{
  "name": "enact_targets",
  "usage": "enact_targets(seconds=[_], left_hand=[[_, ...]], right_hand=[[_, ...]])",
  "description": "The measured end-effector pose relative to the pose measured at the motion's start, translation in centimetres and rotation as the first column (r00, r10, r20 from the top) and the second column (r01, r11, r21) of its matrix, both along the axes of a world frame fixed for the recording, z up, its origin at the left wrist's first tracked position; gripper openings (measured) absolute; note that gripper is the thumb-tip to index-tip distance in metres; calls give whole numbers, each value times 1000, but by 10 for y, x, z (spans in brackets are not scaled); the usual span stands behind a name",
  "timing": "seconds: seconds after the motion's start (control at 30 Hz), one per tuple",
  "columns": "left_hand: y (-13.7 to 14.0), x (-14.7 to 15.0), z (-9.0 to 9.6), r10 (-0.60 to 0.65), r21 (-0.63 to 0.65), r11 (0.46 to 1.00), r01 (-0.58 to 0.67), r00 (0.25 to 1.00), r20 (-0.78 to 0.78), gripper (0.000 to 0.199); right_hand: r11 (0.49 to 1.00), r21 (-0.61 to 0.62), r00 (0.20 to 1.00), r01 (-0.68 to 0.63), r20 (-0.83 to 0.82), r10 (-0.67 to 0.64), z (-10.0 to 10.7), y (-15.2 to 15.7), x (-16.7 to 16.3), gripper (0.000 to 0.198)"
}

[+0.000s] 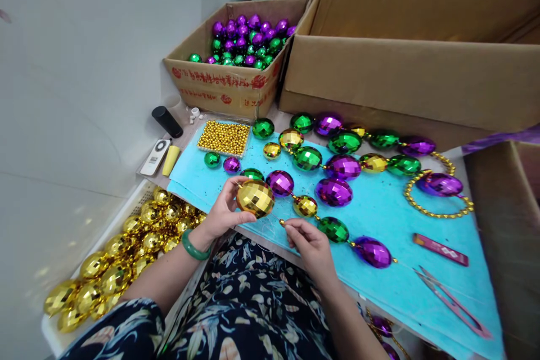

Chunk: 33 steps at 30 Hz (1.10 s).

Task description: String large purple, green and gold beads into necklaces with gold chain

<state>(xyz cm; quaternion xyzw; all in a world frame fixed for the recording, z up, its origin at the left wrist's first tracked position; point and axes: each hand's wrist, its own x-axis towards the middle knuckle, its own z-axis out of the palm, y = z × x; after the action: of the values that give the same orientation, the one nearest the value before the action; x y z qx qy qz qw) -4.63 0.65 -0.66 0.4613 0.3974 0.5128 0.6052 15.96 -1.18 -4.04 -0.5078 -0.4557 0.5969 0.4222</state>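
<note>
My left hand (228, 208) holds a large faceted gold bead (255, 198) between thumb and fingers, with a thin thread or needle end showing at its upper left. From the bead's right side the thread runs to a small gold bead (282, 222), pinched in the fingertips of my right hand (307, 241). Just beyond my hands lies a strung row with a purple bead (280, 183), a smaller gold bead (305, 206), a green bead (333, 229) and a purple end bead (373, 252). A loose purple bead (333, 192) rests behind that row.
A clear tray of tiny gold beads (223, 138) sits on the blue cloth (379, 304). Pink thread snips (453, 304) and a dark red lighter (440, 249) lie at right. Cardboard boxes (400, 76) line the back. A white basket (54, 337) with gold beads stands at left.
</note>
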Motion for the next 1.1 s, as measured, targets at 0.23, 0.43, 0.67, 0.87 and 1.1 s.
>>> enact_targets(seconds=[0.23, 0.43, 0.67, 0.87, 1.1], left_hand=[[-4, 14, -3, 58, 125, 992, -27, 966, -254, 35], [8, 23, 13, 164, 209, 974, -91, 917, -364, 19], [8, 47, 38, 92, 362, 930, 57, 921, -380, 21], [10, 49, 22, 29, 306, 948, 83, 939, -344, 33], [-11, 67, -25, -117, 233, 894, 382, 703, -701, 77]], right_hand=[[993, -115, 997, 10, -79, -19, -8, 0, -13, 30], [965, 250, 938, 77, 310, -156, -5, 4, 2, 25], [915, 394, 976, -83, 220, -6, 24, 11, -6, 15], [968, 247, 980, -50, 197, 0, 20, 12, -6, 17], [997, -26, 995, 77, -63, -78, 30, 9, 6, 30]])
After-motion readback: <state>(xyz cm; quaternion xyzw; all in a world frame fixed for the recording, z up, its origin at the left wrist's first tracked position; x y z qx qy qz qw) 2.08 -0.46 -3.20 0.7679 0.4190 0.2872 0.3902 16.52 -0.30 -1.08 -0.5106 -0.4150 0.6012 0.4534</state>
